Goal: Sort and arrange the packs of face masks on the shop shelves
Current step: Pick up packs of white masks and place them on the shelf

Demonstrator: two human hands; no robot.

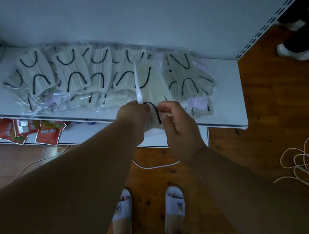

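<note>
Task looks about midway. Cream packs stand in overlapping row along shelf; grey packs to right, looser, lilac ones beneath. Left hand and right hand both pinch one cream pack above shelf front, not yet placed. Lower shelf holds red sachets.

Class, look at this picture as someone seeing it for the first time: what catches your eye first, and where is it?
First, the two hands, left hand and right hand, at the shelf's front edge, gripping a pack of cream face masks. Behind it, a row of similar mask packs lies overlapping across the white shelf. Red sachets lie on the lower shelf, left.
</note>
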